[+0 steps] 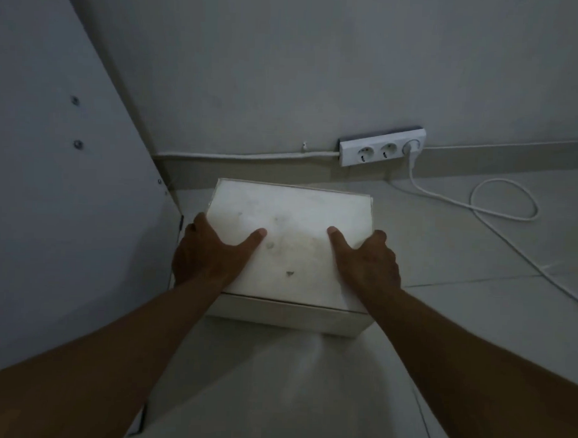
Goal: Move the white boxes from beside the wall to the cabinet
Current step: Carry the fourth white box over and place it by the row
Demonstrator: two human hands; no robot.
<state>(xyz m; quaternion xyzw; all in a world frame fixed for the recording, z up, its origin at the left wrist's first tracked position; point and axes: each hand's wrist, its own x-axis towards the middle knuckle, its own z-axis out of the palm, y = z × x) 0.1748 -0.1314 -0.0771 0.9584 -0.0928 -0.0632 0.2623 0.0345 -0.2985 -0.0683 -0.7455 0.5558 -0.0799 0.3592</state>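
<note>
Head view: a dim room corner with a pale tiled floor (460, 257), a light wall (286, 71) behind it and a grey cabinet panel (53, 178) standing on the left. Two white boxes are stacked on the floor beside the panel, near the wall. The upper box (290, 238) lies on the lower box (287, 317), which shows only its front edge. One socket strip (381, 150) with three outlets is fixed to the wall behind the boxes; one white cable (497, 213) is plugged into its right outlet and loops over the floor. The left hand (211, 252) and the right hand (368, 257) clamp the upper box from opposite sides, thumbs on its lid, fingers wrapped down its side faces.
</note>
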